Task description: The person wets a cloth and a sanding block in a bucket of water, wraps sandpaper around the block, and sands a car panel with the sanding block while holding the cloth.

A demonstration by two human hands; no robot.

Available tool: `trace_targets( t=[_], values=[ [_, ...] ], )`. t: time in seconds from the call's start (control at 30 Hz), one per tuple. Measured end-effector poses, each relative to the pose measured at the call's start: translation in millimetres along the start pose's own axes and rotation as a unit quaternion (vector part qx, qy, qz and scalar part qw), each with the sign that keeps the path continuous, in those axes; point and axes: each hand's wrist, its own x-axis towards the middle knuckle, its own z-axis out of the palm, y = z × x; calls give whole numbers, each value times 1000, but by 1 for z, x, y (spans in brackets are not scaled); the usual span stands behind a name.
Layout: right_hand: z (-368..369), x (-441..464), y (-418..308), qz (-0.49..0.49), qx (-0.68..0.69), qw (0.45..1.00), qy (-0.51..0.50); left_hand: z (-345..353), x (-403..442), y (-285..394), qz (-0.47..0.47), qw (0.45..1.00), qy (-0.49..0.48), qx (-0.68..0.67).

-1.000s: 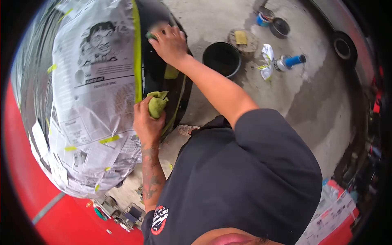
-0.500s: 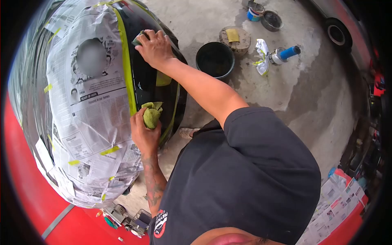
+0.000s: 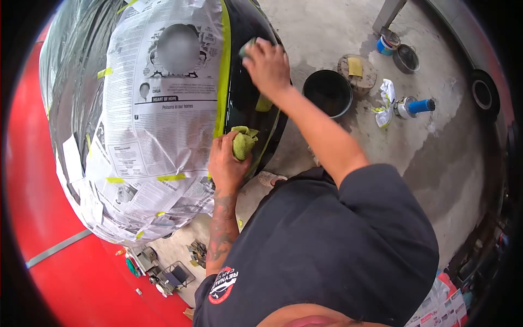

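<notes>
My right hand is closed around a small grey-green pad, pressed on the glossy black car panel. Much of the pad is hidden under the fingers. Nearer to me, my left hand grips a bunched green cloth at the panel's lower part. Yellow-green masking tape runs along the panel's edge and holds down the newspaper that covers the car beside it. A yellowish patch shows on the panel between my hands.
On the concrete floor stand a black water bucket, a round stool with a yellow sheet, a blue-labelled tub and a dark pan. A white rag lies by a can with a blue cylinder.
The view has turned, so the car and floor objects appear farther right. My right hand has slid the pad slightly toward the panel's outer side. The left hand keeps its hold on the cloth.
</notes>
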Motion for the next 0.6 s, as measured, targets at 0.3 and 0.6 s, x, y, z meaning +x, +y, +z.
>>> trace_targets(
  t=[0.3, 0.6],
  values=[
    [-10, 12, 3, -68, -2, 998, -12, -3, 3, 4, 8, 1000, -5, -10],
    [-33, -39, -27, -113, 22, 992, -56, -4, 3, 6, -5, 1000, -13, -7]
  ],
)
